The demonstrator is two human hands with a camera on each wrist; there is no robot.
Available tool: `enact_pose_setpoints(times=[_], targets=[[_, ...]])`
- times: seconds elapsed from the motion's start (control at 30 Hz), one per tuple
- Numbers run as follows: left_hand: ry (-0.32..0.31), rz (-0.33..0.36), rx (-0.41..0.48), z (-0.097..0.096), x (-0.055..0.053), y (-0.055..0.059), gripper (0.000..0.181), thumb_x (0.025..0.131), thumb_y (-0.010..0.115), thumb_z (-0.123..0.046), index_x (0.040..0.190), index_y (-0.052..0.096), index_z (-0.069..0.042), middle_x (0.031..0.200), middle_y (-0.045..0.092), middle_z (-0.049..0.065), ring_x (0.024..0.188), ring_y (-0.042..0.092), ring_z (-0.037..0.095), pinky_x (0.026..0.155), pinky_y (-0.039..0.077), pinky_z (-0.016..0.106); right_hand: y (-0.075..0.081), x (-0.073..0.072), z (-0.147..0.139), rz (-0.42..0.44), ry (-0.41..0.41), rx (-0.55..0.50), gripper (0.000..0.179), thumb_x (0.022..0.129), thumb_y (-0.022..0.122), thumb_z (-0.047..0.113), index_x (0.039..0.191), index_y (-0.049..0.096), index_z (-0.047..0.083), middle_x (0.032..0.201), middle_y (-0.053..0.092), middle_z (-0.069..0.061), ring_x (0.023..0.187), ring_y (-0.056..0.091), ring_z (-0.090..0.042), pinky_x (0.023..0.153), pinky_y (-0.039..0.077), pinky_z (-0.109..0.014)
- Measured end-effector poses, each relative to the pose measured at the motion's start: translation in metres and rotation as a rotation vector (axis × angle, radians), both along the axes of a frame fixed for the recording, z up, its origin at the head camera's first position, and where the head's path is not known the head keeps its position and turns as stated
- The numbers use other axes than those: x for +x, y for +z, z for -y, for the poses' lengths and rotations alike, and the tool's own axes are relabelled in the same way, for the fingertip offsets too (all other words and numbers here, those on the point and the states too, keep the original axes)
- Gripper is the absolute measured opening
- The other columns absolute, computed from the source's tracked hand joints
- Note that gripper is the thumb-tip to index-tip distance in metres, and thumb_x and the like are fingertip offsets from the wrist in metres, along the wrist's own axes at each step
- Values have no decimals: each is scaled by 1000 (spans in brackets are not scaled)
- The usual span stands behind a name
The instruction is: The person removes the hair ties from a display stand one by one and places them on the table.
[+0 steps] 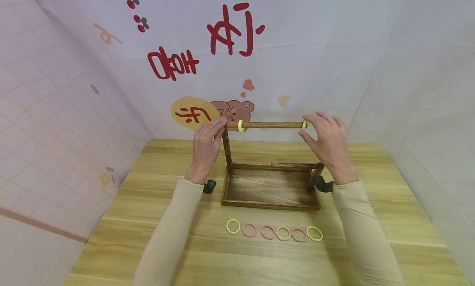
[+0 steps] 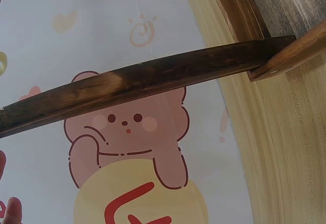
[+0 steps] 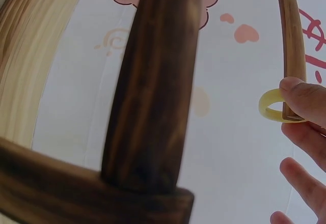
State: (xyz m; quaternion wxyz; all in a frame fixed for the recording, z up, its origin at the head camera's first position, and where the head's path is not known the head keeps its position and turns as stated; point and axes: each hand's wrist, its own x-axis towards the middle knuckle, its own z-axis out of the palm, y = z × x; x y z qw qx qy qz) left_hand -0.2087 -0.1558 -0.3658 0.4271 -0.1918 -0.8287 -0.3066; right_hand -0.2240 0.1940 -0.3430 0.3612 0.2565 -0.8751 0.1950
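Note:
A dark wooden rack has a tray base (image 1: 271, 205), a tall left post (image 1: 227, 152) and a top rod (image 1: 274, 124). My left hand (image 1: 206, 145) holds the rack where post and rod meet; in the left wrist view only a couple of fingertips (image 2: 12, 213) show. One yellow ring (image 1: 240, 126) hangs around the rod near that hand. At the rod's free right end, my right hand (image 1: 329, 139) pinches another yellow ring (image 3: 268, 106) between thumb and fingers. The right wrist view shows this ring around the rod's tip, with the other fingers spread.
Several rings lie in a row before the rack, among them a yellow ring (image 1: 233, 226), a pink ring (image 1: 268, 232) and an orange ring (image 1: 283, 233). A shorter right post (image 1: 315, 174) carries a lower bar (image 1: 291, 165). Behind the table (image 1: 148, 224) hangs a printed cloth (image 1: 315, 63).

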Motion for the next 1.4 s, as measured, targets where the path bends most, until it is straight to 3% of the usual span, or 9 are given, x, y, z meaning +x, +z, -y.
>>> enact_pose_setpoints(times=[0.7,0.97,1.3,1.4], targets=[[-8,-10,2,-4,-1,-2,23,98,70,-6,121,76,-2,125,73,11,111,72,30,105,50,49,-6,4,-24,-11,-20,-5,51,82,89,9,129,69,2,123,72,-20,128,59,-42,108,39,-68],[-13,-18,9,-3,-2,-1,24,98,70,-5,120,76,-1,125,73,11,111,72,30,104,51,49,-7,15,-35,-11,10,-36,52,81,89,7,129,69,2,123,72,-20,128,58,-42,108,39,-66],[-16,-39,15,-2,-2,0,24,97,70,-5,120,76,-1,124,73,12,109,72,30,103,51,50,-10,38,-50,-41,87,-86,56,76,89,4,128,69,1,117,73,-22,121,60,-45,110,38,-62],[-15,-41,21,-1,-2,-1,24,97,71,-4,120,76,-1,124,73,12,109,73,31,103,51,50,-10,46,-53,-42,108,-93,49,84,85,15,128,69,1,116,72,-22,117,61,-45,105,42,-60]])
